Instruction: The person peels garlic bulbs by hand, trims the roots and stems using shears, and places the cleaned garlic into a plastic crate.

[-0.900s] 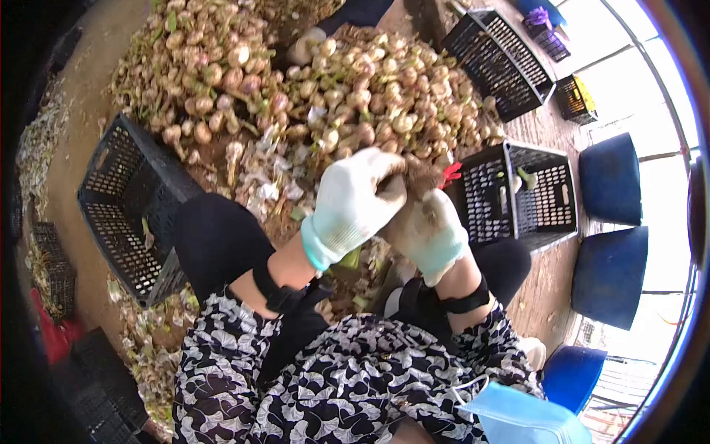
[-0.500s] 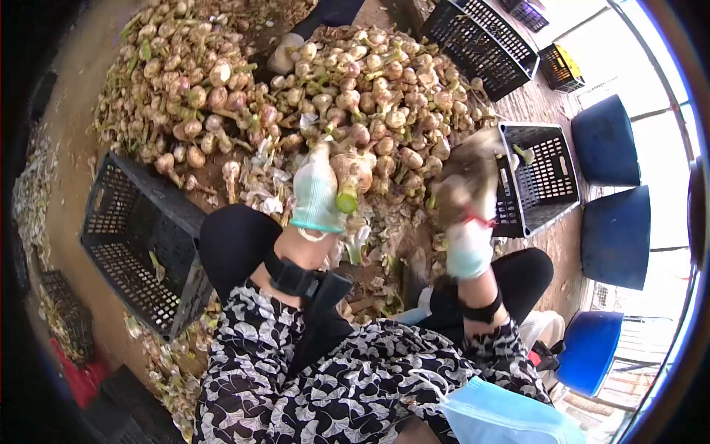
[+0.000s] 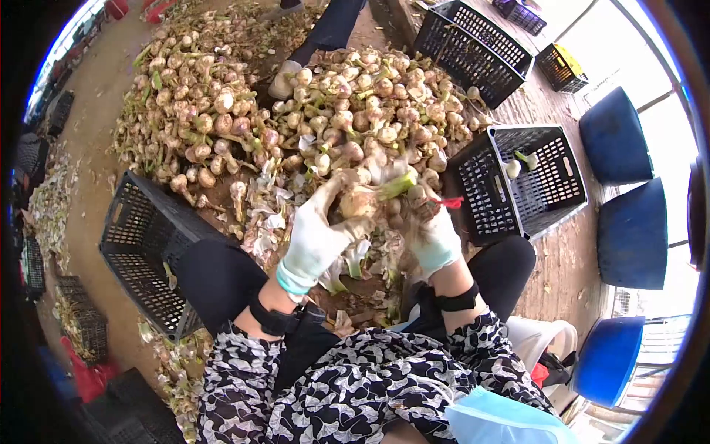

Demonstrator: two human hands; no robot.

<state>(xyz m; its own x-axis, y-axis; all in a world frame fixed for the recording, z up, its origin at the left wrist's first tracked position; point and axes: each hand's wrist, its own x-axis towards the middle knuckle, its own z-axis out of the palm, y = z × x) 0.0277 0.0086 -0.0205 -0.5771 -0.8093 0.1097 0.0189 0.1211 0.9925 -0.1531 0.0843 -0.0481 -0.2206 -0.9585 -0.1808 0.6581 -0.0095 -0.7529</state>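
My left hand (image 3: 316, 235), in a white glove with a teal cuff, is closed around a garlic bulb (image 3: 360, 203). The bulb's thick green stem points right. At the stem end is my right hand (image 3: 430, 233), also gloved, its fingers curled and smeared by motion. A small red piece (image 3: 448, 201) sticks out beside those fingers; what it belongs to is hidden. Just beyond both hands rises a large heap of garlic (image 3: 362, 100) with stems on. Loose skins and leaf scraps (image 3: 270, 214) lie beneath the hands.
To the right, a black crate (image 3: 484, 200) holds a few garlic bulbs (image 3: 521, 164). Another black crate (image 3: 140, 251) leans by my left knee. Blue tubs (image 3: 632, 233) line the right side. Another person's dark-clothed leg (image 3: 333, 33) stands behind the heap. More crates (image 3: 473, 48) sit farther back.
My right hand has moved left from beside the right crate to the garlic stem. The bulb in my left hand has turned, its stem now pointing right instead of toward me.
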